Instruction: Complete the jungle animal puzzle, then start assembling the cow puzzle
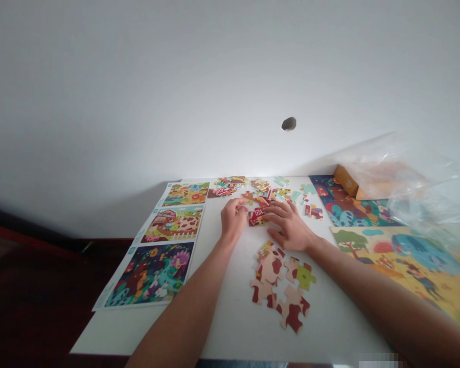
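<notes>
Two bare hands over white table (pixel 230 319). Left hand (pixel 233 220): fingers in narrow pinch; whether piece is gripped, cannot tell. Right hand (pixel 291 227): palm down, fingers spread, fingertips at red barn piece (pixel 255 216), which lies between hands. Cow pieces (pixel 271 267) lie on near side of right hand. Risk, judged: right hand drawn back low could knock cow pieces apart. Also: forward push could scatter loose pieces (pixel 260 184) beyond.

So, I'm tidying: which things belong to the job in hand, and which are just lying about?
Likely in the job:
- red barn piece
- spotted pieces
- far loose pieces
- picture sheet

Likely lying about:
- plastic bag
- orange box
- elephant picture
- dark picture
</notes>
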Tool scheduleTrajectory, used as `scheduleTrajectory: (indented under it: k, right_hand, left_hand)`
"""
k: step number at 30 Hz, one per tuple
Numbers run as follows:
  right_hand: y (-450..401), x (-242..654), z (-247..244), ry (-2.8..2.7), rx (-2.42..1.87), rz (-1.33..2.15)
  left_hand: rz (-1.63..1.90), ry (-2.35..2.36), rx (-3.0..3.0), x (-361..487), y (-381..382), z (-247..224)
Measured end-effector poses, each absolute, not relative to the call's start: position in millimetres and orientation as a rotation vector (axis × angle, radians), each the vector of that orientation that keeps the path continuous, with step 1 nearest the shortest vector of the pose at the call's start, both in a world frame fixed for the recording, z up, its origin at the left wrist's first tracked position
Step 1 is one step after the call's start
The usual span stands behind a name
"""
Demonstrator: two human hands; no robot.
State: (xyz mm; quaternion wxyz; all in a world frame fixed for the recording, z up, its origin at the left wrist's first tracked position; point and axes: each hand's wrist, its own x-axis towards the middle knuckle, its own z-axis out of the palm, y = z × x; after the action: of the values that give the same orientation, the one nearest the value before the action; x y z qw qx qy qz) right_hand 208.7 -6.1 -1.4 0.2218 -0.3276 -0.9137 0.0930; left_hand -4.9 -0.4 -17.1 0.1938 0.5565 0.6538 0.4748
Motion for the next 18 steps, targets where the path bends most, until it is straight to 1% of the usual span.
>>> scheduleTrajectory:
  k: [2, 5, 10, 13, 18]
  right_hand:
    - [-6.7, 208.4, -1.7, -2.549, -0.898, 0.277]
    - [-7.0, 208.1, -2.5, -2.540, -0.914, 0.286]
    - [-5.5, 207.7, -5.5, -2.478, -1.011, 0.288]
    - [-4.8, 207.2, -6.3, -2.475, -1.068, 0.288]
    - [-4.9, 208.0, -4.0, -2.443, -1.081, 0.258]
  left_hand:
    - [1.333, 1.814, 1.586, -6.3, 0.9, -18.4]
    - [1.257, 1.823, 1.852, -9.2, -1.6, -14.5]
    - [0.910, 1.677, 2.292, -1.8, -12.4, -9.9]
    - [0.825, 1.671, 2.342, 0.4, -12.8, -13.0]
    - [0.896, 1.651, 2.226, -1.6, -7.1, -14.9]
